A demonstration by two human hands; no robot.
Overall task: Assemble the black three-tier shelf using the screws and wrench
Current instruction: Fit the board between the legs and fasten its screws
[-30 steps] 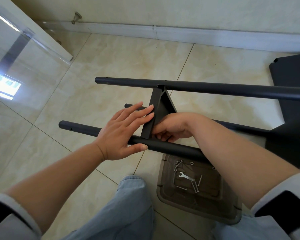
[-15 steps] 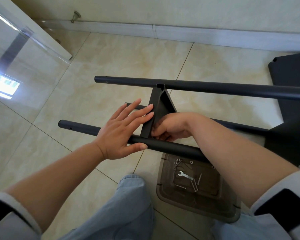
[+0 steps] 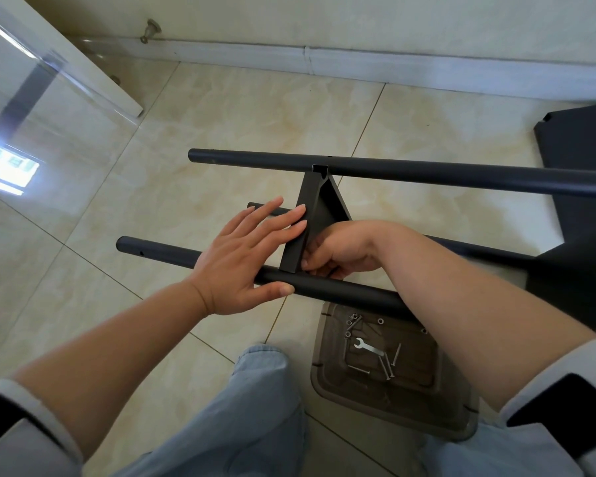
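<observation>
The black shelf frame lies on its side on the tiled floor. Its near pole [image 3: 341, 293] and far pole [image 3: 427, 172] run left to right, and a triangular black shelf panel [image 3: 312, 215] stands between them. My left hand [image 3: 245, 259] lies flat with straight fingers against the panel's left face, the thumb under the near pole. My right hand [image 3: 341, 253] reaches over the near pole with fingers curled at the panel's lower corner; what they pinch is hidden. A small silver wrench [image 3: 367, 347] and several screws [image 3: 389, 364] lie in a brown tray [image 3: 327, 380].
Another black shelf panel [image 3: 585, 139] stands at the right by the pole ends. A third pole [image 3: 479, 249] runs behind my right wrist. A white baseboard [image 3: 324, 63] lines the wall ahead, and a glass-topped surface [image 3: 31, 98] fills the upper left. My knees in jeans sit below.
</observation>
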